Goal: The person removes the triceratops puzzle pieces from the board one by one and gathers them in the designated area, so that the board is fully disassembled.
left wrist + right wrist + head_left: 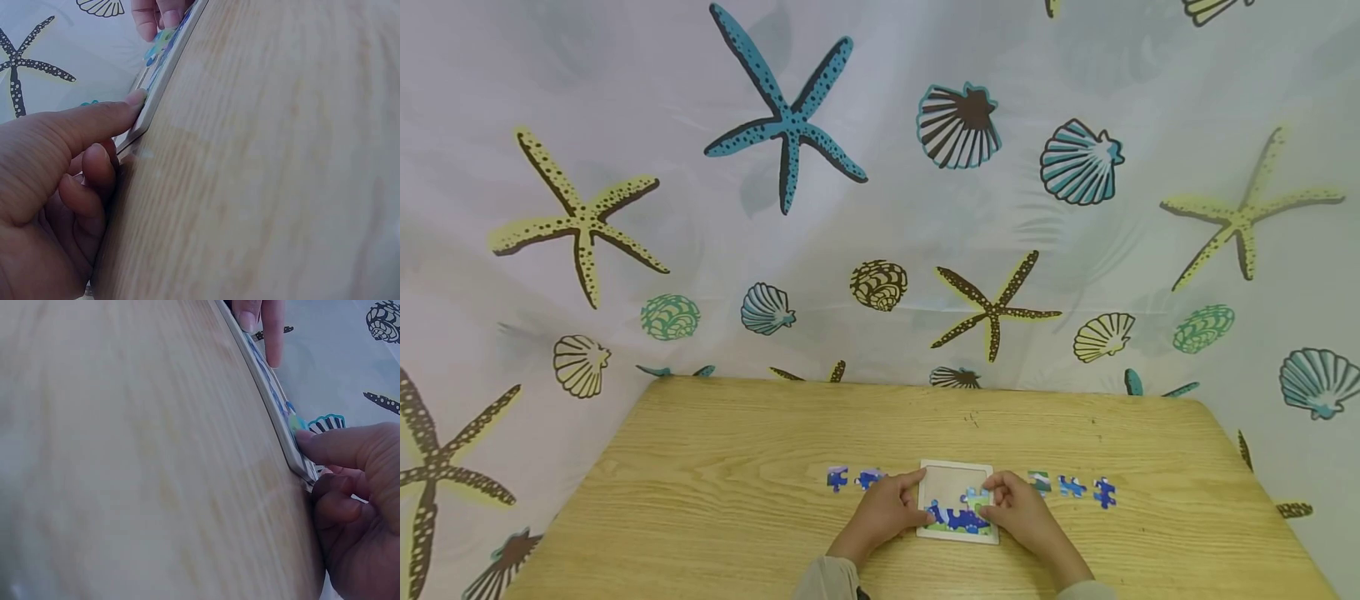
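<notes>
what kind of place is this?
Probably a curtained-off recording corner, though the room beyond isn't visible. Clues: what looks like a cloth backdrop printed with starfish and shells behind a wood-grain table, with a puzzle tray and loose puzzle pieces on it.

Your tray point(958, 538) has a cream rim round a pale beige bed. The fitted pieces point(958, 520) in it show deep blue and violet, with green along its near edge and lime towards its right. Left of the tray, your loose pieces point(837, 478) are blue and purple; right of it, one is partly green, two mostly blue. Under it your table point(737, 467) is yellow-tan, wood-grained; beyond it, your whitish cloth point(880, 225) bears blue, yellow, brown and green sea motifs.
</notes>
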The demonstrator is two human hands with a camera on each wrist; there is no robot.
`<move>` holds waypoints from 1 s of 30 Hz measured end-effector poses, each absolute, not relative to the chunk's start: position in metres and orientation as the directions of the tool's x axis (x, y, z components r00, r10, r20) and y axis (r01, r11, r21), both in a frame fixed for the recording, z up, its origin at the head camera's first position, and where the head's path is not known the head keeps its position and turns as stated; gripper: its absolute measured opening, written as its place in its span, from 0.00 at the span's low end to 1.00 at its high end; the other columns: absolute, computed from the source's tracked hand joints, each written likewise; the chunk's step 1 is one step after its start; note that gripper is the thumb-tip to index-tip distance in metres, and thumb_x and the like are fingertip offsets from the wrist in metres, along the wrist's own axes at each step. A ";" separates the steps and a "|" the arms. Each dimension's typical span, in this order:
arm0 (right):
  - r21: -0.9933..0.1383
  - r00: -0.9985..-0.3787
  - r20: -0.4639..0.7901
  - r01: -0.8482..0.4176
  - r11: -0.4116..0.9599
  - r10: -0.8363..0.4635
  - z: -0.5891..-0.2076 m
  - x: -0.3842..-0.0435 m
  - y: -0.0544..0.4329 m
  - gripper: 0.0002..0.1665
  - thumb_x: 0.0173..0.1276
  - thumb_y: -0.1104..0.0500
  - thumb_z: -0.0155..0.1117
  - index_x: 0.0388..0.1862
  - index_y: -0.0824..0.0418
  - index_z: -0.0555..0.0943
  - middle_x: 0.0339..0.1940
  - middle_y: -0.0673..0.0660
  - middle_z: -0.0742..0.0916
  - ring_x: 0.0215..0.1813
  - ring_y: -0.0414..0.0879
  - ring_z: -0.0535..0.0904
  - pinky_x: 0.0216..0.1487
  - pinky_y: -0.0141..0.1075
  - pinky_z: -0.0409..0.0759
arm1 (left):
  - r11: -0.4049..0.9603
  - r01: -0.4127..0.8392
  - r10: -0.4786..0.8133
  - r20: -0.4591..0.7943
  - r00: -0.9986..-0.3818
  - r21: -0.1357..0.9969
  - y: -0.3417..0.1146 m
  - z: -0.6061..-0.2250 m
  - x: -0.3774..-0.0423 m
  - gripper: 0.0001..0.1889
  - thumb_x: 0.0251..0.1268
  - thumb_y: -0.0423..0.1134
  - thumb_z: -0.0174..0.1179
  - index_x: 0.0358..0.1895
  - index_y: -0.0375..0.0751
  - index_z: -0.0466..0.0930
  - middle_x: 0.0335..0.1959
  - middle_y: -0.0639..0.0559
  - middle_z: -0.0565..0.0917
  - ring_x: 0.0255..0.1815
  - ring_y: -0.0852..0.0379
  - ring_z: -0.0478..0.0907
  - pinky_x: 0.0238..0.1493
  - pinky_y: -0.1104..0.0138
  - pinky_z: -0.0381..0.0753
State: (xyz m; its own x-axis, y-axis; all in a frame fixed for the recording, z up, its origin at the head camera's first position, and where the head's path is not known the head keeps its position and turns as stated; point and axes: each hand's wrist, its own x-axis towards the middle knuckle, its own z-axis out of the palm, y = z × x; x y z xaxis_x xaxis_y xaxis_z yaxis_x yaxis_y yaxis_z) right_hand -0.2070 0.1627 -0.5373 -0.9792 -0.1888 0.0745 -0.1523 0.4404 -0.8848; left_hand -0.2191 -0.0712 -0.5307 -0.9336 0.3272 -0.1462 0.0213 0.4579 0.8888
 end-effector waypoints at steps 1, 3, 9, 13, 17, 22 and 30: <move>-0.881 -0.979 0.090 -0.165 0.444 -0.185 -0.538 -0.207 0.162 0.16 0.52 0.66 0.71 0.38 0.65 0.76 0.28 0.52 0.73 0.25 0.40 0.64 0.24 0.29 0.65 | 0.457 0.023 0.328 -0.144 -0.934 0.889 -0.071 -0.530 -0.219 0.38 0.49 0.35 0.72 0.66 0.37 0.68 0.13 0.54 0.72 0.10 0.62 0.63 0.16 0.69 0.65; -0.872 -0.980 0.100 -0.168 0.459 -0.169 -0.538 -0.207 0.162 0.16 0.52 0.67 0.71 0.37 0.65 0.76 0.30 0.53 0.74 0.27 0.41 0.65 0.27 0.29 0.67 | 0.456 0.022 0.328 -0.144 -0.934 0.890 -0.071 -0.529 -0.219 0.38 0.49 0.35 0.72 0.66 0.37 0.68 0.13 0.54 0.72 0.10 0.62 0.63 0.16 0.69 0.65; -0.867 -0.995 0.020 -0.065 0.494 -0.095 -0.537 -0.206 0.157 0.17 0.52 0.68 0.72 0.39 0.63 0.77 0.35 0.55 0.76 0.29 0.43 0.66 0.31 0.30 0.68 | 0.452 0.013 0.325 -0.151 -0.933 0.892 -0.071 -0.529 -0.219 0.38 0.49 0.36 0.72 0.66 0.37 0.67 0.13 0.54 0.72 0.10 0.62 0.63 0.16 0.69 0.64; -0.884 -0.998 0.022 -0.046 0.464 -0.057 -0.537 -0.205 0.154 0.12 0.55 0.70 0.68 0.39 0.64 0.77 0.34 0.54 0.78 0.30 0.42 0.69 0.31 0.28 0.70 | 0.449 0.003 0.322 -0.159 -0.933 0.893 -0.072 -0.530 -0.219 0.37 0.49 0.36 0.72 0.66 0.38 0.68 0.13 0.54 0.72 0.09 0.62 0.63 0.15 0.69 0.64; -0.890 -0.999 0.039 -0.040 0.455 -0.013 -0.541 -0.207 0.153 0.06 0.60 0.70 0.63 0.36 0.63 0.79 0.31 0.52 0.79 0.33 0.41 0.72 0.33 0.28 0.73 | 0.447 0.001 0.324 -0.161 -0.932 0.895 -0.072 -0.532 -0.219 0.38 0.49 0.36 0.72 0.66 0.38 0.68 0.13 0.54 0.72 0.09 0.62 0.63 0.14 0.70 0.64; -0.898 -0.999 0.038 -0.018 0.439 0.038 -0.540 -0.207 0.151 0.03 0.62 0.68 0.63 0.36 0.64 0.80 0.31 0.53 0.80 0.36 0.42 0.73 0.36 0.28 0.74 | 0.440 -0.002 0.322 -0.160 -0.933 0.898 -0.073 -0.531 -0.219 0.38 0.49 0.35 0.72 0.66 0.38 0.68 0.13 0.54 0.73 0.09 0.62 0.63 0.15 0.69 0.65; -0.908 -0.996 0.019 0.020 0.418 0.088 -0.535 -0.206 0.151 0.03 0.62 0.66 0.64 0.35 0.65 0.81 0.33 0.54 0.81 0.38 0.43 0.74 0.39 0.29 0.74 | 0.447 -0.004 0.318 -0.162 -0.934 0.895 -0.072 -0.530 -0.218 0.37 0.49 0.36 0.72 0.66 0.39 0.68 0.14 0.53 0.74 0.10 0.62 0.63 0.15 0.69 0.65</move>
State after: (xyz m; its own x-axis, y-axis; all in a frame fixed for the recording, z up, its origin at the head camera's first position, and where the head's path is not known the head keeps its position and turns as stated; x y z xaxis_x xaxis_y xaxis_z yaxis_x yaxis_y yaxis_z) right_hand -0.2056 0.1508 -0.5349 -0.9959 0.0883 0.0186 0.0201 0.4177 -0.9084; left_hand -0.2185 -0.0722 -0.5297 -0.9342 0.3176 -0.1623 -0.0037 0.4465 0.8948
